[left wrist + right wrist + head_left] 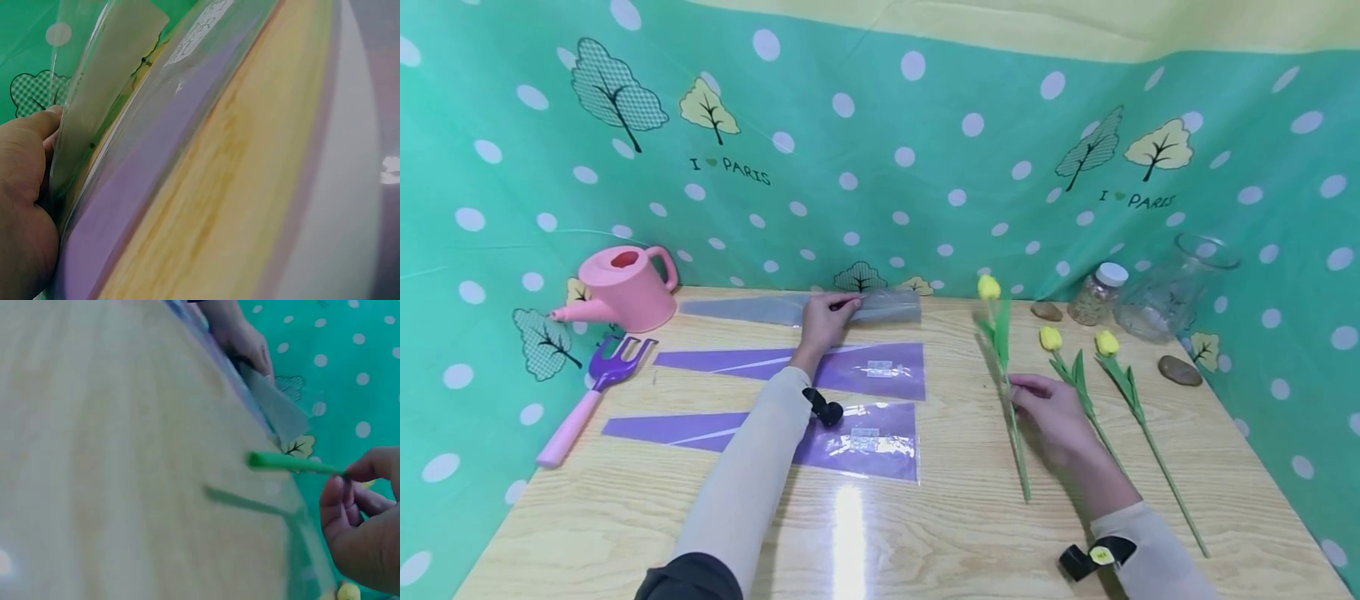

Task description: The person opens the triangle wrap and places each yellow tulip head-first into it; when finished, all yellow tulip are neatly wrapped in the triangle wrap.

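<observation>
At the back of the table my left hand [823, 321] grips a long, tapered, greyish clear plastic flower sleeve [887, 308]. In the left wrist view its fingers curl at the edge of the clear film [103, 87]. My right hand [1052, 412] pinches the green stem of a yellow tulip [988, 287] between thumb and fingers, with the bloom pointing up and away. Seen from the right wrist, the stem's cut end [256, 460] is raised over the table and casts a shadow. Two more yellow tulips [1050, 337] [1107, 342] lie right of that hand.
Two purple flower sleeves [895, 371] [887, 425] lie in front of the grey one. Left stand a pink watering can [632, 300] and a purple-headed garden fork [580, 421]. Back right are a lidded jar [1096, 296], a glass vase [1157, 304] and two stones [1046, 311] [1180, 370].
</observation>
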`<state>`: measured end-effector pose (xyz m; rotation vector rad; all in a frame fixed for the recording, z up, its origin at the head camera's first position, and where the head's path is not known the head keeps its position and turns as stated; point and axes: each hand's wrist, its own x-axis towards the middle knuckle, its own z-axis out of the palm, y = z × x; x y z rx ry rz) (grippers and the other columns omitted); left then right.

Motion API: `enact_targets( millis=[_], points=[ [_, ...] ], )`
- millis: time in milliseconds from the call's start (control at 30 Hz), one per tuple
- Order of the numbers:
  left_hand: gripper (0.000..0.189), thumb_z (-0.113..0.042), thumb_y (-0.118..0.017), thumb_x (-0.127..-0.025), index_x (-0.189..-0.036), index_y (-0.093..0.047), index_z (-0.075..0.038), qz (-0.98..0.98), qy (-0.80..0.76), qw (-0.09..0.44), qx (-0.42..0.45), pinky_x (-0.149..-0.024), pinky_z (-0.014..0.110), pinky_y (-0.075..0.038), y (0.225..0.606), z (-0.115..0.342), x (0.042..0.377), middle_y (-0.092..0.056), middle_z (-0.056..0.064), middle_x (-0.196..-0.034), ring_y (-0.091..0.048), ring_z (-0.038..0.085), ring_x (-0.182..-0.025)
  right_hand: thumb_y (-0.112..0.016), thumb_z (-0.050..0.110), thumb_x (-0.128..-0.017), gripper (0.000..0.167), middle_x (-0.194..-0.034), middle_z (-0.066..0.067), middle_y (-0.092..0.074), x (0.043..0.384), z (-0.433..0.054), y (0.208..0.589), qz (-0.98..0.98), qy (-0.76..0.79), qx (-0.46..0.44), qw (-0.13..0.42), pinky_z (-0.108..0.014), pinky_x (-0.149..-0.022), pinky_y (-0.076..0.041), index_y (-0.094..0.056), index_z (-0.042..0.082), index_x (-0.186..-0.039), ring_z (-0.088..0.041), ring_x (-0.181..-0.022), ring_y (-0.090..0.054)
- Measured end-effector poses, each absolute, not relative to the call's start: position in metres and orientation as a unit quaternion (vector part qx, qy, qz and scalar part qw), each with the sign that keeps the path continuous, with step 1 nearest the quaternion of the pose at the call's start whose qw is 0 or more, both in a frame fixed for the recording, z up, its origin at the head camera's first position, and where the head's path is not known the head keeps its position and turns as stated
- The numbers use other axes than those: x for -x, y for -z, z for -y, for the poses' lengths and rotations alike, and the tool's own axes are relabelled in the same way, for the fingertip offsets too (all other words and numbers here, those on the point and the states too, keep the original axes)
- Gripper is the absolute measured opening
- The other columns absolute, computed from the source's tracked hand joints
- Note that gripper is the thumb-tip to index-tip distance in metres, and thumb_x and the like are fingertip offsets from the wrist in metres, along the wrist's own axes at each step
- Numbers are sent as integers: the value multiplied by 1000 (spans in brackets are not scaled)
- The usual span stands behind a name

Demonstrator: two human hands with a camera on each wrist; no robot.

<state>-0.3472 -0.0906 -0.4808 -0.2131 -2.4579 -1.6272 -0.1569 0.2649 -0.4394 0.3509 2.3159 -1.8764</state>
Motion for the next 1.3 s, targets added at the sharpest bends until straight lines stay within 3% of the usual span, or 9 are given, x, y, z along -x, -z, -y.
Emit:
enact_targets(
  millis=[133,333,500,767,1100,1300],
  points=[
    [23,-22,-75,-96,-117,-78,-12,828,548,91,75,-105,41,-55,481,90,347,-76,13,-122,-70,30,-117,-61,10,-103,41,-113,0,-64,165,-263,429,-724,680,-103,43,-19,-82,-59,-52,-8,-139,-7,-92,-63],
    [23,-22,-75,-96,-116,-79,-12,831,542,100,81,-108,41,-53,483,91,347,-76,12,-123,-69,29,-119,-64,7,-101,14,-102,3,-64,187,-253,412,-649,754,-102,-15,-19,-80,-59,-64,8,-116,-9,-92,-62],
    [24,-23,-76,-96,-116,-79,-11,833,537,101,84,-108,41,-53,482,92,347,-76,13,-123,-70,29,-120,-68,-1,-97,12,-99,0,-67,208,-245,402,-553,824,-104,-72,-21,-77,-61,-66,7,-106,-12,-90,-66],
    [25,-22,-75,-96,-118,-78,-10,835,535,99,85,-107,41,-54,482,91,347,-75,13,-124,-70,30,-120,-66,-5,-96,14,-98,-4,-62,235,-229,399,-488,849,-123,-162,-23,-73,-62,-64,4,-107,-18,-87,-65],
    [23,-23,-75,-97,-118,-78,-14,839,530,92,81,-108,42,-53,483,92,347,-75,12,-126,-69,29,-121,-66,-7,-95,26,-106,-9,-59,273,-219,406,-367,871,-193,-262,-30,-74,-61,-58,-1,-118,-19,-79,-65],
    [23,-23,-75,-96,-117,-78,-14,836,535,91,82,-108,42,-53,482,92,346,-75,13,-126,-69,29,-120,-65,-7,-96,28,-100,-7,-56,295,-203,412,-330,868,-222,-298,-30,-76,-60,-57,-2,-122,-20,-83,-62]
  ],
)
